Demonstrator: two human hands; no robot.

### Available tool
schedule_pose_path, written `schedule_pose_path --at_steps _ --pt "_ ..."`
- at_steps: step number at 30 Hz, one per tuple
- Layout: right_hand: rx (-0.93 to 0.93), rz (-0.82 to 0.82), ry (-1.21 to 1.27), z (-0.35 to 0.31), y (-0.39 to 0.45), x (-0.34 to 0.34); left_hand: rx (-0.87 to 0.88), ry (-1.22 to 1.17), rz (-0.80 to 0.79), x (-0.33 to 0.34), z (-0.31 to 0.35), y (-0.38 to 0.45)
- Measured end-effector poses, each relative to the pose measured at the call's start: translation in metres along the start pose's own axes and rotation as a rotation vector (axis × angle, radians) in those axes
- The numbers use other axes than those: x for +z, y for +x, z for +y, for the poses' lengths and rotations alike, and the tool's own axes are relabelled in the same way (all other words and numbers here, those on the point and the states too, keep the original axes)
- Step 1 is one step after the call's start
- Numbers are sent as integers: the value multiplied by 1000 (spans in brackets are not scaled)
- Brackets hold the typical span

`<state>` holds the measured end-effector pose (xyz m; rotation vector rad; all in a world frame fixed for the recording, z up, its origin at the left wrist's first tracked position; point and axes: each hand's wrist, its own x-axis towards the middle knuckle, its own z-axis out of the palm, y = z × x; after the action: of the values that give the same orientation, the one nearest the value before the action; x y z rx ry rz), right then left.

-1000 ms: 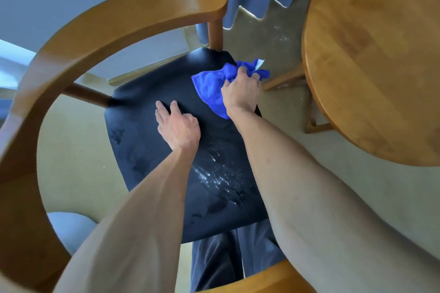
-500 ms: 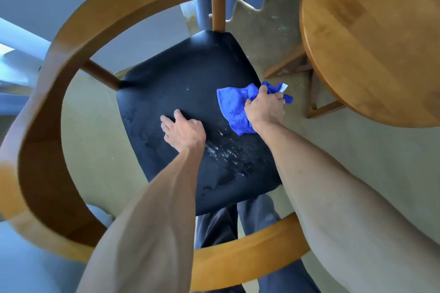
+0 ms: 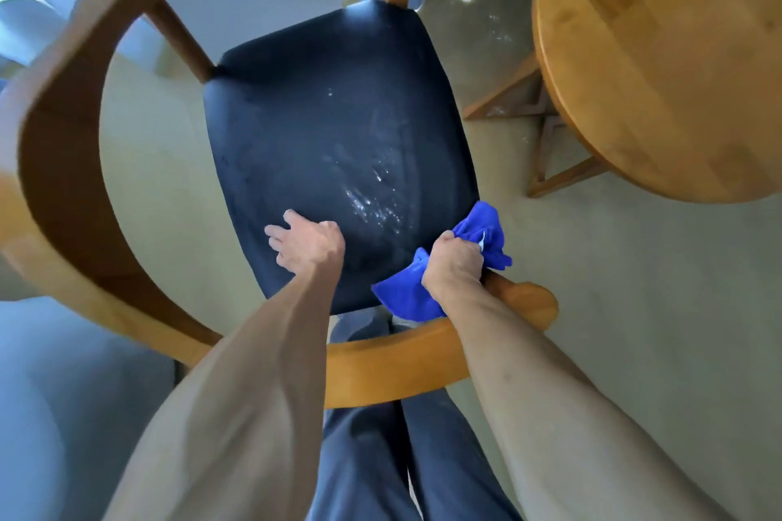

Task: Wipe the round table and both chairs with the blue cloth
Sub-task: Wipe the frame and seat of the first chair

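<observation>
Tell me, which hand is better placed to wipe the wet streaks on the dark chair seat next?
Right, probably. The right hand already grips the blue cloth at the dark padded seat's near corner, beside the wet streaks. The left hand rests flat and empty on the seat.

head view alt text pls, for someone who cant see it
Seen from above, a person's right hand bunches a blue cloth at the near right corner of a chair's dark seat, while the left hand rests flat on the seat. Wet streaks glisten mid-seat, and a round wooden table stands to the right.
</observation>
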<state>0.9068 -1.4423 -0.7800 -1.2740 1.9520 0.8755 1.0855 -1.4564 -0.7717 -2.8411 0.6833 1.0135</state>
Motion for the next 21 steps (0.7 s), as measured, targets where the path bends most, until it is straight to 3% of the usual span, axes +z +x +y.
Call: schedule_pose_path --at_steps 4,11,13,17,21 --pt "-112 152 19 -1 -8 -5 -7 -31 11 2 -6 -2" --pt "-626 378 -88 -91 -8 -40 -56 -61 44 -18 -11 25" --pt "-640 437 -19 -129 6 -62 -71 -121 45 -26 -8 40" --pt "-475 655 1 -180 43 -114 11 -166 96 -37 -1 73" --pt "-460 479 24 -183 57 -123 25 -165 95 -36 7 87"
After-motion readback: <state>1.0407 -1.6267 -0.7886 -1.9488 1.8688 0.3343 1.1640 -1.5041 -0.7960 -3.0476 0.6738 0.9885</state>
